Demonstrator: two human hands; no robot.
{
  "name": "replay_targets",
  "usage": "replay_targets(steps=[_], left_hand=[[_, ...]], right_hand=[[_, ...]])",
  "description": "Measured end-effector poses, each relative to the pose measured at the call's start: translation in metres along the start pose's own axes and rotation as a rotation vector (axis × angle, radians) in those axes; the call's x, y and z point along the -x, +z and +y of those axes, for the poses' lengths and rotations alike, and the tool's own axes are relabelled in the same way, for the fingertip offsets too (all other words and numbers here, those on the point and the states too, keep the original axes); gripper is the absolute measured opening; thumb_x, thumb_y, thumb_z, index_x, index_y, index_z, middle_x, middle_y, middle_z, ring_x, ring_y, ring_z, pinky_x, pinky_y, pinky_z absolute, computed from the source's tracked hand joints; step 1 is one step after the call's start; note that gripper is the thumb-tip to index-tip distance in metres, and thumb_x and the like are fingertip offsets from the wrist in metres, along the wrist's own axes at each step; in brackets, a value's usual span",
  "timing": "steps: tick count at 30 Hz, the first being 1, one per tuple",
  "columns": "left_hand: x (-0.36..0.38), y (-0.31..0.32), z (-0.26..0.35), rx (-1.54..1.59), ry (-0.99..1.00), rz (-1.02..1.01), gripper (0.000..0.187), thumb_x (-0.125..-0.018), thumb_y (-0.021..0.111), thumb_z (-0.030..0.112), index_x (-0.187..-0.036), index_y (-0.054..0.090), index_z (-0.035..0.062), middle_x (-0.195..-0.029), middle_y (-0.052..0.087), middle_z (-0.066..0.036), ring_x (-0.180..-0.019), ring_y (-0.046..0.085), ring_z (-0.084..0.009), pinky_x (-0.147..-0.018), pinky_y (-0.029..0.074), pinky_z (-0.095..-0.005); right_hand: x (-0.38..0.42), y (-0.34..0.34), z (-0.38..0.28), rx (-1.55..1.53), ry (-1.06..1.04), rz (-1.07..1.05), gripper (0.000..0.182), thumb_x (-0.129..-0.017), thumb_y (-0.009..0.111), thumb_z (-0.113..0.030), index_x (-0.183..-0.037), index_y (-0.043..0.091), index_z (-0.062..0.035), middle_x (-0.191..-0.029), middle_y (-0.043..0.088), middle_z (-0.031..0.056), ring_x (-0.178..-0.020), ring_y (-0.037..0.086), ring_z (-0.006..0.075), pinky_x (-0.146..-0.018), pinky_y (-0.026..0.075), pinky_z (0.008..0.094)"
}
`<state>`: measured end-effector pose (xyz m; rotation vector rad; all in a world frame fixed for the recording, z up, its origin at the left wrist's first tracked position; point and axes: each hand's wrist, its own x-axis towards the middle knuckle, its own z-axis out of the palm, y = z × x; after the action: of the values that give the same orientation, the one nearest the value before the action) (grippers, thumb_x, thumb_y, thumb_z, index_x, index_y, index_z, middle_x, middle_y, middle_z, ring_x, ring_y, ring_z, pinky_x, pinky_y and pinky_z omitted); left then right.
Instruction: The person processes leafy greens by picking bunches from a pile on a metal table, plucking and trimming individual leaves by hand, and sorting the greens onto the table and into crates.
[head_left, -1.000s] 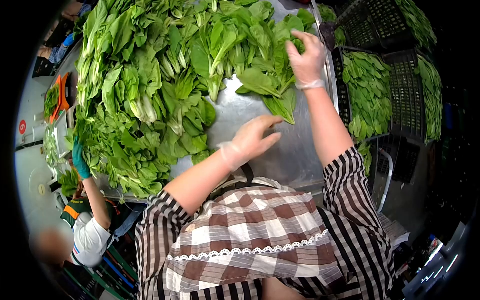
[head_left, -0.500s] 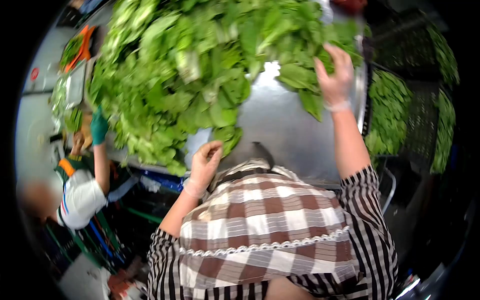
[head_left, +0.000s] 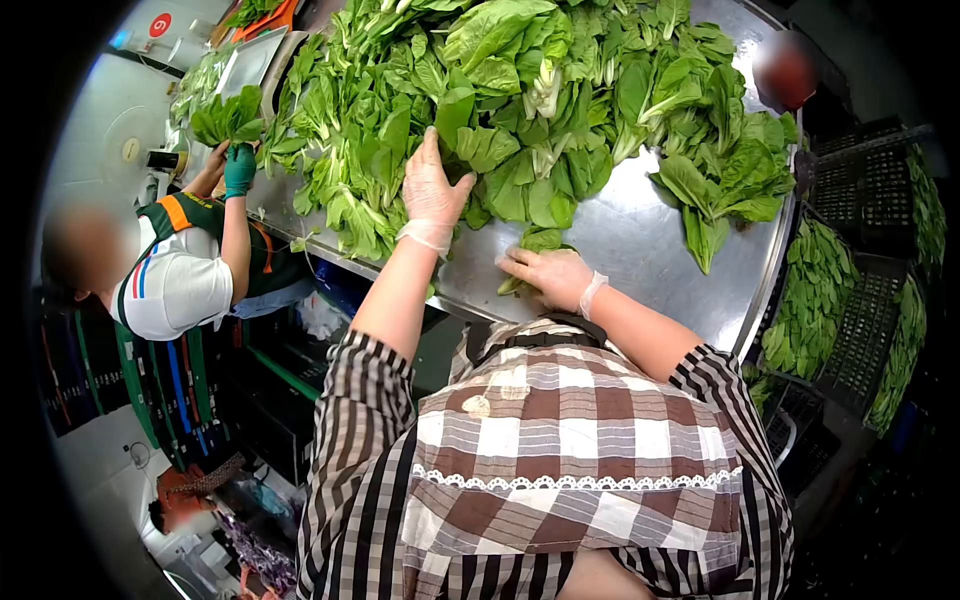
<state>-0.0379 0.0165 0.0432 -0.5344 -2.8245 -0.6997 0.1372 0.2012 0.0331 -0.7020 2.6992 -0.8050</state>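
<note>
My left hand (head_left: 437,195), in a thin clear glove, reaches into the front of a big heap of leafy greens (head_left: 380,110). Its fingers are stretched up against the leaves, thumb apart. Close to the front edge of the metal table (head_left: 620,240), my right hand (head_left: 558,278), also gloved, has its fingers over a small leafy green (head_left: 542,239). A leaf shows above those fingers and a pale stem end below them. A separate clump of greens (head_left: 715,185) lies farther right.
On the left a co-worker with a green glove (head_left: 239,170) holds a bunch of greens (head_left: 228,118) beside a tray (head_left: 250,60). Black crates (head_left: 862,325) and stacked greens (head_left: 808,295) stand past the table's right edge. Another person's head is at the far right corner.
My right hand has come from the greens on the right to the table's front edge. My left hand has moved forward into the heap and opened. The view has turned and steadied.
</note>
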Motion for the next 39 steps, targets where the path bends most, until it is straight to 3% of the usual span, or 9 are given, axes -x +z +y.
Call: replay_targets(steps=[6,12,15,16,19,23,24,30,39], left_hand=[[0.008,0.028,-0.002,-0.095,-0.088,-0.078,0.075,-0.069,0.081,0.027,-0.134,0.050,0.0076,-0.118,0.058,-0.015,-0.111,0.053,-0.0357,-0.097,0.043,-0.0473],[0.027,0.013,0.010,-0.039,0.015,-0.133,0.044,-0.077,0.075,0.026,-0.114,0.066,0.0056,-0.106,0.062,-0.014,-0.101,0.057,-0.0343,-0.088,0.048,-0.0437],[0.040,0.011,0.010,0.342,-0.100,-0.211,0.040,-0.078,0.074,0.023,-0.111,0.066,0.0026,-0.106,0.064,-0.016,-0.098,0.060,-0.0340,-0.086,0.049,-0.0433],[0.047,0.009,0.014,0.601,-0.174,-0.174,0.031,-0.082,0.072,0.021,-0.105,0.068,0.0014,-0.106,0.066,-0.012,-0.092,0.063,-0.0263,-0.080,0.049,-0.0386],[0.062,-0.007,0.028,1.118,-0.696,-0.340,0.027,-0.086,0.071,0.023,-0.105,0.068,0.0048,-0.106,0.067,-0.005,-0.086,0.061,-0.0165,-0.074,0.048,-0.0330],[0.081,-0.016,0.045,1.632,-0.819,-0.484,0.030,-0.089,0.068,0.022,-0.115,0.061,0.0076,-0.108,0.065,-0.002,-0.090,0.058,-0.0126,-0.075,0.045,-0.0295],[0.084,-0.021,0.053,1.642,-0.797,-0.510,0.033,-0.089,0.066,0.020,-0.118,0.058,0.0057,-0.109,0.065,-0.003,-0.093,0.058,-0.0135,-0.078,0.045,-0.0298],[0.086,0.002,0.088,1.458,-0.620,-0.803,0.042,-0.089,0.066,0.019,-0.125,0.056,0.0012,-0.115,0.064,-0.007,-0.103,0.059,-0.0193,-0.088,0.046,-0.0363],[0.074,0.025,0.121,1.183,-0.411,-0.955,0.033,-0.090,0.066,0.017,-0.118,0.063,-0.0001,-0.107,0.067,-0.005,-0.095,0.061,-0.0166,-0.090,0.048,-0.0317]], right_hand=[[0.030,0.008,0.020,0.085,0.043,0.057,0.041,-0.075,0.072,-0.013,-0.115,0.065,-0.0160,-0.107,0.064,0.0043,-0.093,0.064,0.0251,-0.077,0.051,0.0380],[0.090,-0.014,0.065,0.243,0.244,0.139,0.038,-0.075,0.074,-0.014,-0.113,0.069,-0.0182,-0.115,0.066,0.0011,-0.094,0.061,0.0215,-0.082,0.048,0.0378],[0.110,-0.045,0.086,0.312,0.406,0.095,0.044,-0.073,0.075,-0.012,-0.116,0.068,-0.0178,-0.126,0.063,0.0012,-0.097,0.062,0.0230,-0.086,0.048,0.0375],[0.117,-0.058,0.085,0.278,0.469,0.123,0.050,-0.072,0.076,-0.012,-0.121,0.066,-0.0181,-0.130,0.061,0.0027,-0.099,0.062,0.0242,-0.087,0.048,0.0379],[0.126,-0.068,0.073,0.221,0.590,0.304,0.059,-0.071,0.075,-0.007,-0.127,0.063,-0.0186,-0.138,0.057,0.0044,-0.108,0.061,0.0245,-0.090,0.048,0.0394],[0.123,-0.036,0.066,-0.103,0.533,0.741,0.051,-0.073,0.075,-0.006,-0.122,0.065,-0.0148,-0.115,0.066,0.0061,-0.079,0.064,0.0241,-0.069,0.052,0.0355],[0.122,-0.027,0.061,-0.174,0.594,0.751,0.046,-0.076,0.074,-0.009,-0.121,0.066,-0.0142,-0.101,0.068,0.0063,-0.068,0.063,0.0236,-0.061,0.052,0.0333],[0.106,-0.008,0.070,-0.210,0.885,0.388,0.041,-0.082,0.072,-0.030,-0.120,0.066,-0.0158,-0.089,0.069,0.0087,-0.070,0.066,0.0302,-0.065,0.053,0.0416],[0.137,0.008,0.084,0.146,0.825,0.702,0.023,-0.075,0.078,-0.028,-0.090,0.067,-0.0152,-0.083,0.062,0.0076,-0.077,0.063,0.0307,-0.066,0.049,0.0451]])
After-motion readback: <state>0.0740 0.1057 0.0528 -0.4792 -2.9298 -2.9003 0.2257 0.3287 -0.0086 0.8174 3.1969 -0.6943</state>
